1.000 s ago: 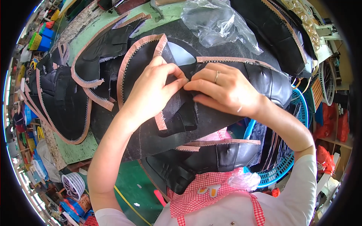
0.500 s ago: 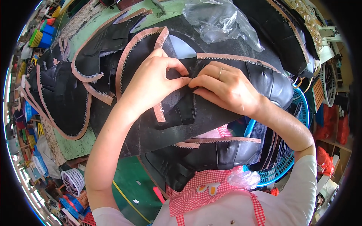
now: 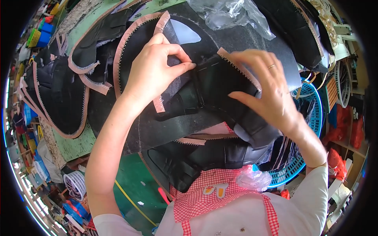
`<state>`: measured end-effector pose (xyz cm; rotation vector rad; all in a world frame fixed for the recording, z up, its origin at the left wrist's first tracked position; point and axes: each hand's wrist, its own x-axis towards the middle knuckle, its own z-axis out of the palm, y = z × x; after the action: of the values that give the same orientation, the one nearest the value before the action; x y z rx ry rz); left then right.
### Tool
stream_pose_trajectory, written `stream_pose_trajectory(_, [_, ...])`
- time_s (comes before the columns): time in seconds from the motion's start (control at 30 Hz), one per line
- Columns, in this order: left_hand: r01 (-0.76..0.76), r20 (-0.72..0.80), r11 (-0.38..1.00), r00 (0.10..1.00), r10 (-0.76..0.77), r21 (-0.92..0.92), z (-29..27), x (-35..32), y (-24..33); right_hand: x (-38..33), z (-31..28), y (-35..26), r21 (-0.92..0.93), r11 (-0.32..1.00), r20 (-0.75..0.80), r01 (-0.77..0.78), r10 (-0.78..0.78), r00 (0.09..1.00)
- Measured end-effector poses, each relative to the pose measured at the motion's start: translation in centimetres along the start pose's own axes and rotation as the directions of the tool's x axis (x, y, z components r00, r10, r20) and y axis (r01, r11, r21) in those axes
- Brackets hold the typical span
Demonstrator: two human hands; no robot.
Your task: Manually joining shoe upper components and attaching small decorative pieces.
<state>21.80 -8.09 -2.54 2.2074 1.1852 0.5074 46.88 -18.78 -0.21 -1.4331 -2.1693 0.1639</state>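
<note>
A black leather shoe upper lies spread on the dark work board, with pink zigzag-stitched trim along its edges. My left hand pinches the upper near its middle seam, thumb and forefinger pressed together. To the right, my right hand is slightly blurred, with thumb and fingers spread apart beside the pink-trimmed edge; nothing shows in its grasp. The upper's right part folds downward below that hand. A second black upper rests across my lap, its trim partly covered by the board.
More pink-trimmed uppers pile up at the left, and others lie at the far right. A crumpled clear plastic bag sits at the back. Close by my right forearm stands a blue plastic basket holding dark pieces.
My right hand has let go of the upper's middle and moved right, opening. The upper's right part has swung downward toward me. My left hand still pinches, slightly higher in view.
</note>
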Motion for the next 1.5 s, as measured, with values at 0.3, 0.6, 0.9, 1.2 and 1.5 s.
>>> stream_pose_trajectory(0.3, [-0.033,-0.015,0.997,0.999,0.034,0.073,0.1,0.3,0.3,-2.5,0.3,1.2,0.066,0.972,0.127,-0.224,0.214,0.968])
stream_pose_trajectory(0.6, [-0.054,-0.02,0.994,0.998,0.056,0.092,0.3,0.1,0.0,-3.1,0.9,1.2,0.165,0.939,0.14,-0.303,0.282,0.949])
stream_pose_trajectory(0.9, [-0.041,-0.009,0.994,0.999,0.042,0.104,0.2,0.3,0.0,-2.5,0.6,0.9,0.198,0.94,0.112,-0.278,0.26,0.959])
stream_pose_trajectory(1.2, [-0.033,-0.006,0.998,0.999,0.033,0.045,0.0,0.3,0.5,-2.6,0.8,0.4,0.263,0.934,0.054,-0.243,0.237,0.97])
stream_pose_trajectory(1.5, [0.012,-0.142,0.995,0.99,0.002,0.099,-0.3,1.7,-0.2,6.2,-2.3,4.1,-0.004,0.963,0.087,0.27,-0.269,0.959])
